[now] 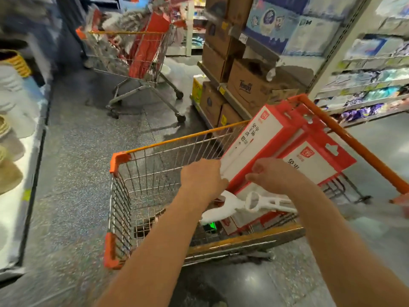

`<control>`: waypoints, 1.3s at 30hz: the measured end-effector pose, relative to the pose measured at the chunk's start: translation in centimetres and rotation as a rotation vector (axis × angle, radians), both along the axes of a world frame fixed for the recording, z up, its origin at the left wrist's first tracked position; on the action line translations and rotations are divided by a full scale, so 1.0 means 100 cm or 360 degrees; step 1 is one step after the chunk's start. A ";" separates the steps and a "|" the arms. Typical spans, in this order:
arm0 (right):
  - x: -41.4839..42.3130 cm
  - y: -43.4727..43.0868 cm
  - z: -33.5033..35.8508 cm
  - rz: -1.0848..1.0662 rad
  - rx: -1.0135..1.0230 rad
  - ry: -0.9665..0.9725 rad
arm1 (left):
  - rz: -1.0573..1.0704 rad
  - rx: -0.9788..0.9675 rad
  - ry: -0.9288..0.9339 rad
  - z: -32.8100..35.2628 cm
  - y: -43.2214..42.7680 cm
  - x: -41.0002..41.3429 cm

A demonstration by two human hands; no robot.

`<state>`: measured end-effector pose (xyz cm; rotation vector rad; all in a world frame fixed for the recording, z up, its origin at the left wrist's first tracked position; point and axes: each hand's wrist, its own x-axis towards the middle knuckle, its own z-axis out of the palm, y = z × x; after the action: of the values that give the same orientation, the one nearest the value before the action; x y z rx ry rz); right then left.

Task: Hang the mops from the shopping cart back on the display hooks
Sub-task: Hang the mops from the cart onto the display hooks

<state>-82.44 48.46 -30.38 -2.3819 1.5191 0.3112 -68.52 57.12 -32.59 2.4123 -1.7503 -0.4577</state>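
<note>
A person bends over a silver wire shopping cart with orange trim (177,141) in a store aisle, both bare arms reaching into its basket. The left hand (202,178) grips the near left edge of a long red-and-white cardboard mop box (261,138), fingers curled round that edge. The right hand (272,173) pinches the same box's near end just beside it, fingers bent tight. The box lies tilted, its far end raised near the corner of the cart's thick orange bar. A second red-and-white mop box (314,161) sits just beneath and to the right, touching the first, with a hang-slot cut in its red header. Below the hands, a white plastic mop part (256,202) with a looped end lies across more red-and-white packaging low in the basket.

Ahead and well apart, a second wire cart (137,63) stands loaded with red packages and pale bundles, all blurred. Brown cardboard cartons (245,89) are stacked on the shelf unit at right, beneath blue-and-white packs. Beyond them, shelves of packaged goods (367,85) line the aisle. A low white display platform (20,196) at left carries white and beige items too blurred to identify. The floor (88,162) is speckled grey.
</note>
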 end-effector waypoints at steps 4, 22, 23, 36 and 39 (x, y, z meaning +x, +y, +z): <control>-0.014 -0.005 -0.004 0.0104 0.0024 -0.0024 | 0.0115 0.0016 0.0009 -0.005 0.002 -0.022; -0.037 -0.008 -0.035 0.0328 0.0114 -0.0020 | 0.0402 -0.0085 0.0054 -0.050 0.022 -0.063; -0.036 -0.015 -0.038 0.0358 0.0113 -0.0001 | 0.0438 -0.0082 0.0069 -0.052 0.018 -0.065; -0.013 -0.127 -0.115 0.0732 0.0272 0.0254 | 0.1082 0.0144 0.0488 -0.130 -0.088 -0.114; -0.018 -0.140 -0.138 0.0824 0.0299 0.0345 | 0.1229 0.0223 0.0650 -0.156 -0.100 -0.126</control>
<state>-84.27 34.44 -44.20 -2.6135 0.8691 0.8085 -81.16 47.07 -48.16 2.5861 -0.5744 -0.8800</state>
